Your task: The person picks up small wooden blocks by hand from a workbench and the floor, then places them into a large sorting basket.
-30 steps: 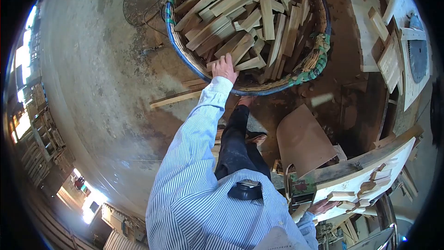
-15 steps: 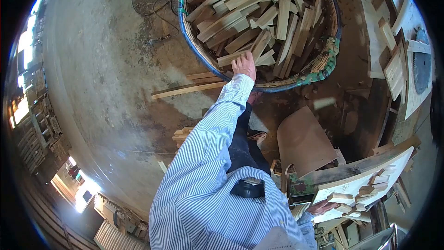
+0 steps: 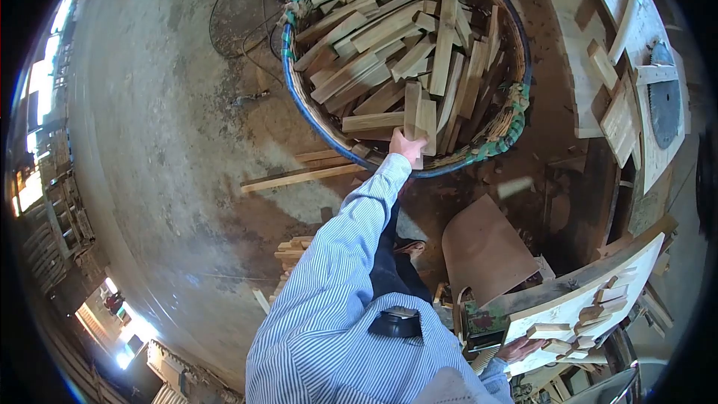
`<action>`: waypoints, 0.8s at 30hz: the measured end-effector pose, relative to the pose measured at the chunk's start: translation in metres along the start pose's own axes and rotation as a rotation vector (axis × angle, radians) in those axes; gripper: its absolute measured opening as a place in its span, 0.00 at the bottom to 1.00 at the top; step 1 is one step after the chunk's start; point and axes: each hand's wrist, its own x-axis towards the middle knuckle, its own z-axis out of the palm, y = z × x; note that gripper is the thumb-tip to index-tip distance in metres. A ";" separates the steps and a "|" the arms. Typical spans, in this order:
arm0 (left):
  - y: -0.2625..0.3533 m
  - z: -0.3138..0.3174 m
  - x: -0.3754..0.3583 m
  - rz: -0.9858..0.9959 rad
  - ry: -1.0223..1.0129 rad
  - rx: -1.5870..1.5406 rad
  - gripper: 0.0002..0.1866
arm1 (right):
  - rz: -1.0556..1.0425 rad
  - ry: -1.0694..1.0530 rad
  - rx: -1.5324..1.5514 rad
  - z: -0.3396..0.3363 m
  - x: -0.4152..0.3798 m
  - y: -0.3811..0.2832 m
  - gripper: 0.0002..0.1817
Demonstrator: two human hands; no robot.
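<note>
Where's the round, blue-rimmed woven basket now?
In the head view, the basket sits top centre, the left hand at its near edge, a brown, round-edged panel below right.

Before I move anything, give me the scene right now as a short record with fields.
Left hand: touching wood pieces just inside the basket's near rim; exact grip unclear
Right hand: in shade at the white board, beside small wood blocks; grip unclear
Basket: blue rim with green wrapping, heaped with wood pieces
Floor: long wooden strips left of the legs
Possible hazard: toothed saw blade at far right, apart from both hands
</note>
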 end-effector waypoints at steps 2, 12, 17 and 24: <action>0.018 -0.004 -0.014 -0.019 -0.018 -0.119 0.42 | 0.009 -0.006 0.009 0.002 0.000 0.001 0.49; 0.071 0.040 -0.022 0.427 -0.275 -0.233 0.46 | -0.020 0.001 0.032 0.000 0.000 -0.001 0.48; 0.042 -0.034 0.013 0.672 0.126 0.749 0.46 | -0.050 0.014 0.050 0.005 -0.001 0.009 0.47; -0.020 -0.124 0.059 0.677 0.014 1.188 0.33 | -0.043 -0.004 0.087 0.001 0.000 0.001 0.44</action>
